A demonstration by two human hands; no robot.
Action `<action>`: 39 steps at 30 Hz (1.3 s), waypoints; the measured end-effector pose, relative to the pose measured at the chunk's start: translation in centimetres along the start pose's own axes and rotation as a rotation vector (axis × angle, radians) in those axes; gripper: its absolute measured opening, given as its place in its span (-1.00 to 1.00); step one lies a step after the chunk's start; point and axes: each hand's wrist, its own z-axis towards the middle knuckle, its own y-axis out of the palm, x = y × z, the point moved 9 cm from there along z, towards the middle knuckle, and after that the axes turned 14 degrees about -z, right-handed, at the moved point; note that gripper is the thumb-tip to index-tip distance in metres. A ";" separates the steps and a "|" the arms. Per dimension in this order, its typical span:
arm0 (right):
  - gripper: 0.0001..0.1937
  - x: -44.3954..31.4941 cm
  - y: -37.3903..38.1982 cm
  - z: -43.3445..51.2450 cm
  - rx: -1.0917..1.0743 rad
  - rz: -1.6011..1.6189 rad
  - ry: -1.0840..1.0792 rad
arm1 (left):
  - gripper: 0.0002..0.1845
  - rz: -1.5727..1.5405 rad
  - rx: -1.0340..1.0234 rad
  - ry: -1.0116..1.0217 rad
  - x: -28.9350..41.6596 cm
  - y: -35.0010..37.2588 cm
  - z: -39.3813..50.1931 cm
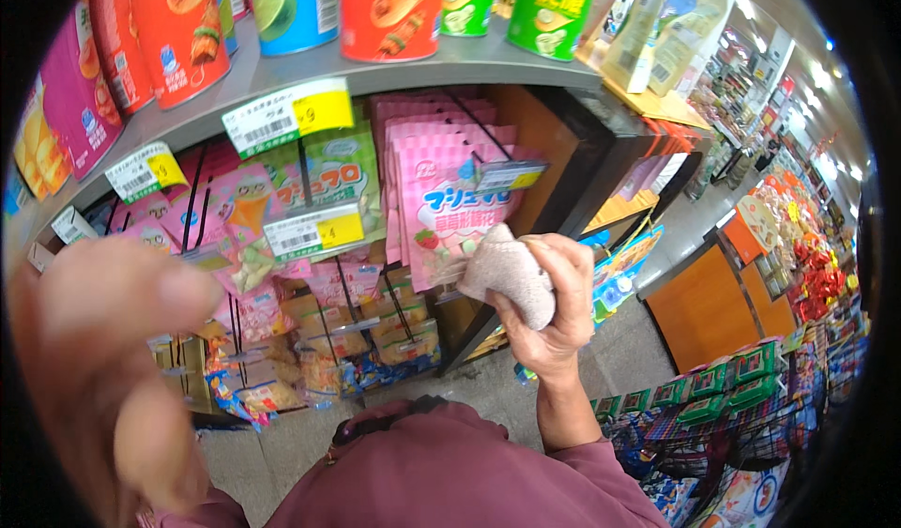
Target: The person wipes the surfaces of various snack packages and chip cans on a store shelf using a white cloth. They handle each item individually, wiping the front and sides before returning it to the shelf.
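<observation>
A folded greyish cloth (517, 274) is gripped in my right hand (563, 310), between the thumb and the fingers. It is in front of the lower part of a pink marshmallow bag (450, 208) on a hanging hook; whether the cloth touches the bag I cannot tell. My left hand (134, 317) looms large and blurred at the left, close to the camera. Its thumb and a finger are apart, with nothing seen between them. Behind it hang more pink candy bags (243, 197). A grey shelf edge (394, 76) runs above, carrying canisters of chips, among them a red canister (391, 14).
Price tags (288, 116) stick out from the shelf edge and hooks. Lower down hang bags of packaged snacks (401, 324). A dark side panel (598, 141) ends the shelf unit. Green packets (725, 380) fill a rack at the right, beside a wooden display stand (704, 303).
</observation>
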 end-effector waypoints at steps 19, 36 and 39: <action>-0.33 0.7 -3.8 0.0 0.043 0.015 -0.027 | -0.57 -0.705 -0.264 -0.122 -1.3 18.0 16.5; -0.34 5.5 -4.6 -1.5 -0.069 0.099 -0.008 | -0.62 -0.702 0.199 -0.597 -12.0 33.9 26.4; -0.34 6.4 -4.4 -1.8 -0.085 0.116 -0.012 | -0.65 -0.671 0.277 -0.570 -12.1 33.8 26.3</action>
